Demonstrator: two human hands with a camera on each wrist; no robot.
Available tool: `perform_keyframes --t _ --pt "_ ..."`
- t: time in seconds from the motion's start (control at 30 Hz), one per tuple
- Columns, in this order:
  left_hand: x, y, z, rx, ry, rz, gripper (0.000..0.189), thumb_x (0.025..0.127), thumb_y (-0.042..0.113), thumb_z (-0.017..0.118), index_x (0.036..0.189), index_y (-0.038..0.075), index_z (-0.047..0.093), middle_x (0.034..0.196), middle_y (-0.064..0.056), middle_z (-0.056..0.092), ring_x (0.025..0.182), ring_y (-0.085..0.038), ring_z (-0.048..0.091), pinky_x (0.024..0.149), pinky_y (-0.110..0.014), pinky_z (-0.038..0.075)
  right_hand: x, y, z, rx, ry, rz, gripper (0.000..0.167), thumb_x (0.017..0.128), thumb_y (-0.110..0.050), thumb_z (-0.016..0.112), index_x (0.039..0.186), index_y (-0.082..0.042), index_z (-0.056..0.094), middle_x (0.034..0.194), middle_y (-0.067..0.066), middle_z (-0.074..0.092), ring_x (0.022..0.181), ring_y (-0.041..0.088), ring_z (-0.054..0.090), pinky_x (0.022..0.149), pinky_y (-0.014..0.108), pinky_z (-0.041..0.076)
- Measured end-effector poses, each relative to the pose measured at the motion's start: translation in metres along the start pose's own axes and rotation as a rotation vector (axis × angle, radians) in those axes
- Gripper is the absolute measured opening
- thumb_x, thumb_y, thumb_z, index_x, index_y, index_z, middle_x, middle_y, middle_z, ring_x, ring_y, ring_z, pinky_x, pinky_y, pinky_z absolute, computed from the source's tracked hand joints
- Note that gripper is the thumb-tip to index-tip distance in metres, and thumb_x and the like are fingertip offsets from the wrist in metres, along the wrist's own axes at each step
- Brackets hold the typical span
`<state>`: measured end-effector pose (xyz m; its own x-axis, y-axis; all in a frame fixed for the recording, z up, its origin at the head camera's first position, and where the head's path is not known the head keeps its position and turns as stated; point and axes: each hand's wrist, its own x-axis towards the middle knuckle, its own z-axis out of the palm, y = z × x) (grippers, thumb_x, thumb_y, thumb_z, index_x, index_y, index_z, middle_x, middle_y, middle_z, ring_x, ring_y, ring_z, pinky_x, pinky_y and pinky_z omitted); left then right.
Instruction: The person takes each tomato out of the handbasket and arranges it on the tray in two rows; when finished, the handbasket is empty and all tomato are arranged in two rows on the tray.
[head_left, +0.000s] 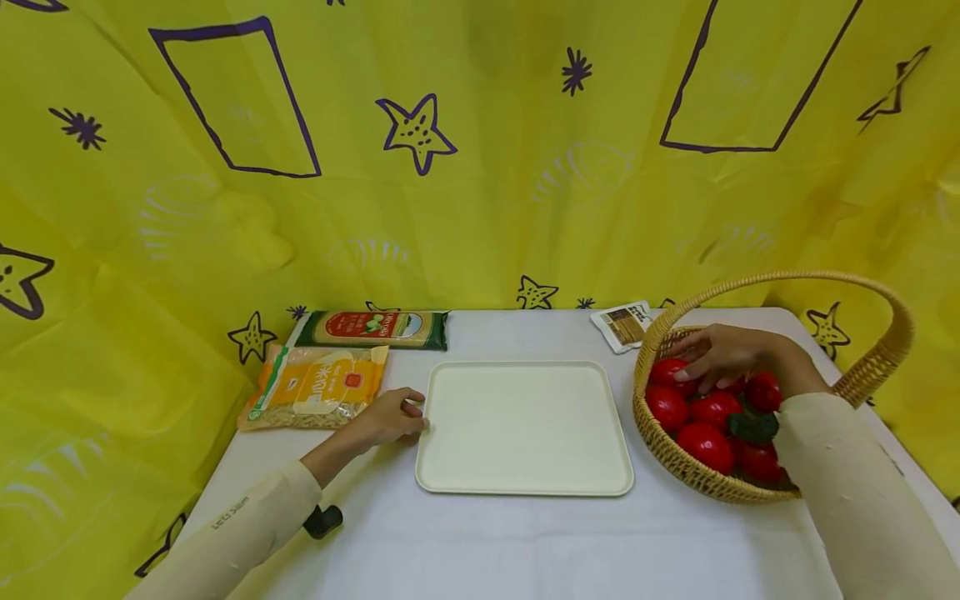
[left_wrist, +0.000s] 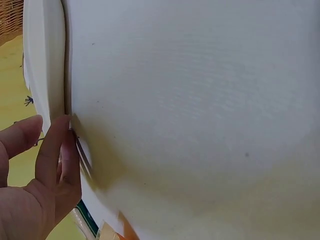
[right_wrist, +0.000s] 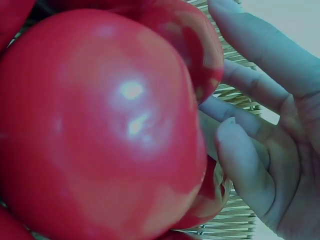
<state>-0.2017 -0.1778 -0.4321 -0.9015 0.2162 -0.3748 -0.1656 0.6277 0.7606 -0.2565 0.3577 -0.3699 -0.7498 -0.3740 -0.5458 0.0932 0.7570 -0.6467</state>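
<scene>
My left hand is at the left edge of a cream tray, fingertips at its rim. In the left wrist view the thumb stands apart from the fingers, which are nearly straight beside the rim. My right hand reaches under the handle of a wicker basket holding several glossy red round fruits. In the right wrist view its fingers spread loosely beside a big red fruit, gripping nothing visible. A dark green piece lies among the fruits.
Left of the tray lies an orange-and-clear food bag, with a green-and-red packet behind it. A small white packet sits behind the basket's left side. A yellow patterned cloth hangs behind the white table.
</scene>
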Motion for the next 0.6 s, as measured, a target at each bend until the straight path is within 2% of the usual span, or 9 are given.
perform_keyframes --t 0.17,0.6 --pt "0.001 -0.0003 0.0018 -0.006 0.004 -0.007 0.049 0.09 0.006 0.072 0.133 -0.007 0.052 0.107 -0.018 0.061 0.079 -0.02 0.065 0.075 -0.032 0.062 0.0044 -0.0009 0.0004 -0.012 -0.025 0.012 0.069 0.093 -0.028 0.072 0.147 0.004 0.043 0.112 0.006 0.068 0.081 0.021 0.071 0.062 0.026 0.057" --pt "0.0 0.0047 0.0038 -0.072 0.002 -0.03 0.049 0.089 0.001 0.071 0.132 -0.009 0.05 0.108 -0.018 0.059 0.081 -0.02 0.062 0.074 -0.031 0.062 0.0102 -0.003 0.0007 0.009 -0.039 0.049 0.077 0.09 -0.03 0.075 0.148 0.006 0.039 0.106 0.006 0.067 0.075 0.02 0.072 0.058 0.022 0.052"
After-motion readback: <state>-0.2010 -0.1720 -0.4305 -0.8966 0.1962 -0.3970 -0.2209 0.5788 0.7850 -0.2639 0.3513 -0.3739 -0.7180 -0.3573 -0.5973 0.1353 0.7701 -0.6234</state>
